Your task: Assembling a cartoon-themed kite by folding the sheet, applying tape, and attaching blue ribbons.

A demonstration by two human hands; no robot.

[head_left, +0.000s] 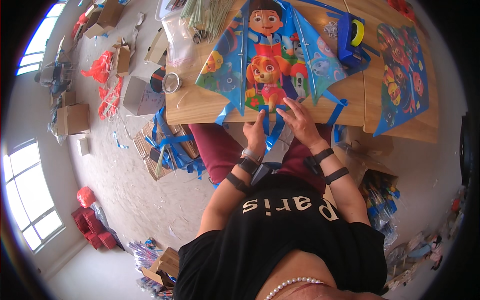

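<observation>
A cartoon-printed kite (pixel 267 55) with thin rods along its panels lies on the wooden table in front of me. Blue ribbon tails hang from its lower edge, and one middle ribbon (pixel 274 131) drops over the table edge between my hands. My left hand (pixel 254 134) is closed at the kite's bottom edge, thumb on top and the other fingers curled, partly hidden. Beside it, my right hand (pixel 301 123) has its fingers stretched out and apart, the tips touching the kite's bottom edge near a blue strip.
A blue tape dispenser (pixel 349 47) with a yellow roll stands right of the kite. Another printed kite sheet (pixel 402 75) lies at the far right. A round clear container (pixel 172 83) sits at the table's left edge, near bundled pale rods (pixel 207 17). Cardboard boxes (pixel 73 119) and scraps litter the floor.
</observation>
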